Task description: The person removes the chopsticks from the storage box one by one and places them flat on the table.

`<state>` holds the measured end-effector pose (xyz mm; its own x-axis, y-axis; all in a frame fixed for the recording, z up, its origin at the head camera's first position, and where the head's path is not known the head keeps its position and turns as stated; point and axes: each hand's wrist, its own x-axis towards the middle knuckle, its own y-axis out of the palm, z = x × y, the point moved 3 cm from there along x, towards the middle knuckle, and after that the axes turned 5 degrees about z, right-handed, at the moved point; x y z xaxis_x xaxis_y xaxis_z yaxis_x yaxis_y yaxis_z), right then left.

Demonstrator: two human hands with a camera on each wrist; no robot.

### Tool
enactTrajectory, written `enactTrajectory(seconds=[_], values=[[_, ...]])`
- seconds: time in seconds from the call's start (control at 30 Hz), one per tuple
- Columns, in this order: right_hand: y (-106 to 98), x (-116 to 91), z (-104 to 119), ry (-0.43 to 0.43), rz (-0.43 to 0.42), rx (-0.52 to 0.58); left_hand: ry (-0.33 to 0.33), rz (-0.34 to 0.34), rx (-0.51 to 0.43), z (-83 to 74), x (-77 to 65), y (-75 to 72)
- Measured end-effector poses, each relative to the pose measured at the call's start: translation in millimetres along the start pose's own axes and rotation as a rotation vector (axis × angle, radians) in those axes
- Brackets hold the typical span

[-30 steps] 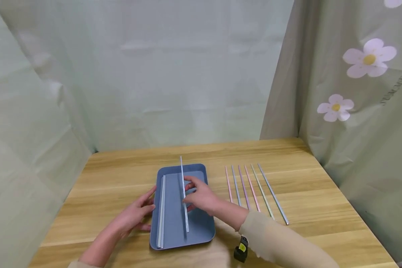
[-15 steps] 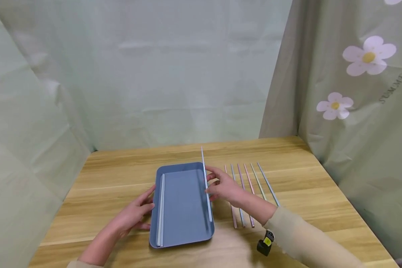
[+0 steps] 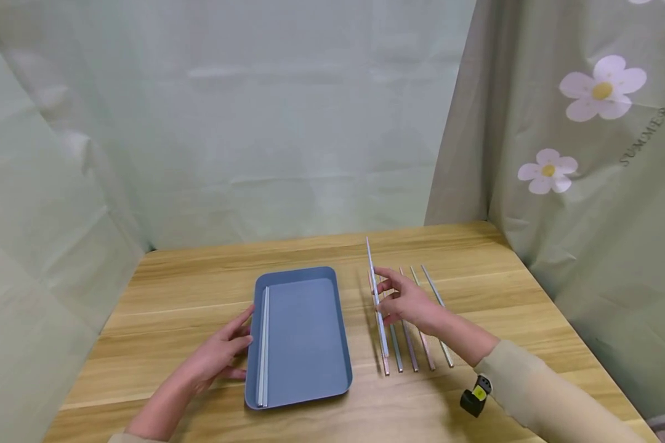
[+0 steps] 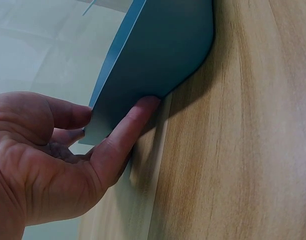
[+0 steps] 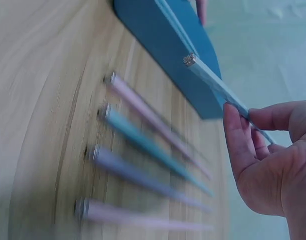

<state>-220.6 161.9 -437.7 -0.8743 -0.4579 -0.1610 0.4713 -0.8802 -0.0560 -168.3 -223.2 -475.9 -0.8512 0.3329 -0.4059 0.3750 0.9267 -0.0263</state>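
A pale blue chopstick [image 3: 383, 338] is pinched between the thumb and fingertips of my right hand [image 3: 412, 306], its far end tilted up. It overlaps the leftmost pink chopstick [image 3: 386, 368] in the head view; the right wrist view shows the held chopstick's blunt, patterned end [image 5: 189, 60] raised above the table. Several other coloured chopsticks lie side by side below and right of that hand. My left hand [image 3: 216, 355] rests against the left wall of a blue-grey tray [image 3: 307, 344], fingers at its rim. Pale chopsticks [image 3: 263, 347] lie together along the tray's left side.
The wooden table [image 3: 194, 277] carries the tray and the row of chopsticks. Pale cloth [image 3: 288, 135] hangs behind it, and a flowered curtain [image 3: 582, 246] borders the right edge. A small black device [image 3: 473, 399] is at the right wrist.
My right hand has carried the pale blue chopstick rightward from over the tray, past its right rim, to the row on the table. The left hand stays at the tray.
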Motion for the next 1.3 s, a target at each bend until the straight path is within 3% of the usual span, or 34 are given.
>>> enactTrajectory(seconds=[0.4, 0.83, 1.07, 1.3], values=[[-66, -33, -6, 0.025, -0.086, -0.075, 0.003, 0.005, -0.007, 0.5, 0.5, -0.9], [-129, -60, -16, 0.104, -0.109, -0.178, -0.009, -0.013, 0.009, 0.8, 1.0, -0.5], [-148, -70, -32, 0.179, -0.111, -0.244, 0.004, -0.003, 0.012, -0.8, 0.4, -0.5], [-154, -76, -46, 0.212, -0.084, -0.276, 0.005, 0.005, 0.007, -0.8, -0.3, 0.0]])
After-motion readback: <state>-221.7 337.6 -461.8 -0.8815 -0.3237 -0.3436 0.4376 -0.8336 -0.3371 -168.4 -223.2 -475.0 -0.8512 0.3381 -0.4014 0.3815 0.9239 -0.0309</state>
